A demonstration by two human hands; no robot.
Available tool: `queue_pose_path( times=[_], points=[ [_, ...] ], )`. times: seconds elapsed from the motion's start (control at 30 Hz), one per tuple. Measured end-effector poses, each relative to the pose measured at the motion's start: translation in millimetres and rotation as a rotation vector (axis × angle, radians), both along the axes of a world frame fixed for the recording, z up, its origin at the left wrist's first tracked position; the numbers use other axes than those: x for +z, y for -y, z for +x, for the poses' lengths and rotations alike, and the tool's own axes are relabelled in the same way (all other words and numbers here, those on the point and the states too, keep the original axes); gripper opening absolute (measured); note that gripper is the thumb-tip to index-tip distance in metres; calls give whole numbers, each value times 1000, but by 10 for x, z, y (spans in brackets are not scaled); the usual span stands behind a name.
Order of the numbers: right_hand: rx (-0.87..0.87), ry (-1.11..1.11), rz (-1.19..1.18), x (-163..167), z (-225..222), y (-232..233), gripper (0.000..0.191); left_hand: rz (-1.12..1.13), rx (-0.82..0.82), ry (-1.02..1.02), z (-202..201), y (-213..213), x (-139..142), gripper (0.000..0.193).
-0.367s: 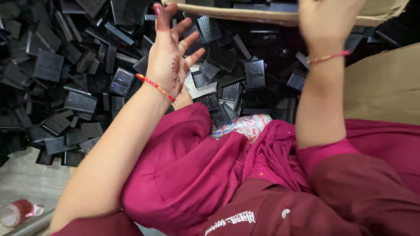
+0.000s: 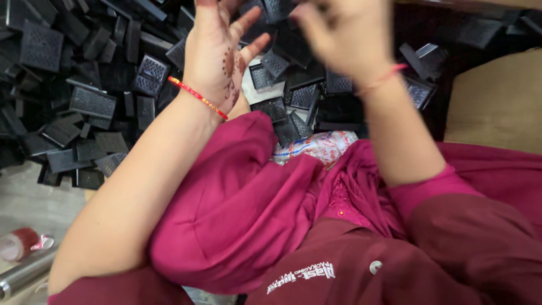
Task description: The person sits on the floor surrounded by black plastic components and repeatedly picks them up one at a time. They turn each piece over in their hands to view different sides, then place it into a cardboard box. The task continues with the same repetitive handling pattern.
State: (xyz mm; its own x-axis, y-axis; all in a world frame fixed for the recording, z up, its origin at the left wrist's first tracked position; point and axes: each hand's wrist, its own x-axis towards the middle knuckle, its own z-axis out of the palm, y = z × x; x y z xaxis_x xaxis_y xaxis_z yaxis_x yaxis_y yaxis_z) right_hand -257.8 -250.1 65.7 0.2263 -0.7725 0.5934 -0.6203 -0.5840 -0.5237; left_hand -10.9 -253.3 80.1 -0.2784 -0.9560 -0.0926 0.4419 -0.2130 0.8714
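Most of the black plastic grille pieces (image 2: 93,101) lie loose in a heap, unsorted as far as shown, beneath both raised hands: left hand (image 2: 217,56) open and empty, right hand (image 2: 339,34) blurred (grip cannot be told).

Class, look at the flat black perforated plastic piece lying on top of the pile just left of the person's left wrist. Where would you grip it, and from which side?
Grip the black perforated piece across its two long edges, coming from above. It lies flat, grid face up, on top of the pile of black parts, so those edges look exposed. The left hand is nearest, its fingers spread.
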Motion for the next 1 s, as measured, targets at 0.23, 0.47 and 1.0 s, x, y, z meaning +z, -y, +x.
queue_pose_path(
  times=[0.23, 0.47, 1.0],
  points=[
    [260, -625, 490, -2717, 1723, 63, 26, 52, 135, 38, 1002, 378, -1211, 57],
    [274, -712, 579, -3633, 8, 19, 41, 32, 115, 181, -620, 406, -1543, 50],
    [462, 654, 399, -1994, -2959, 1922, 73, -41, 45, 69, -2980, 1671, -1347, 98]
  ],
)
